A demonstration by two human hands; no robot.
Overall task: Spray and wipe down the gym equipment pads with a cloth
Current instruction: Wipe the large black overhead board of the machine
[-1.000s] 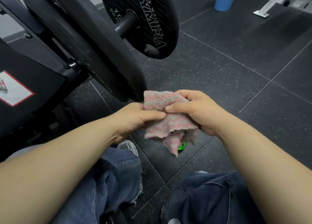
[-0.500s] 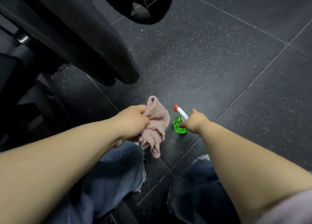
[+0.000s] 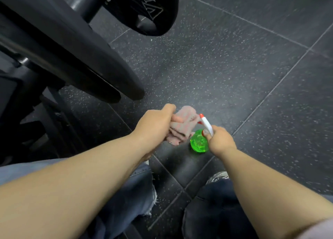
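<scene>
My left hand grips a bunched pink-and-grey cloth, which hangs below its fingers. My right hand is wrapped round the white spray head of a green spray bottle with a red nozzle tip. The nozzle points up and left, close to the cloth. Bottle and cloth are low over the dark speckled floor; I cannot tell whether the bottle touches it. A long black padded part of the gym machine slants across the upper left, above and left of both hands.
A black weight plate with white lettering hangs on a bar at the top. The machine's dark frame fills the left side. My jeans-clad legs and a shoe are below the hands. Dark rubber floor tiles spread to the right.
The right hand let go of the cloth, reached down and closed round the spray bottle's head. The left hand keeps the cloth, now bunched. The view tilted down toward the floor.
</scene>
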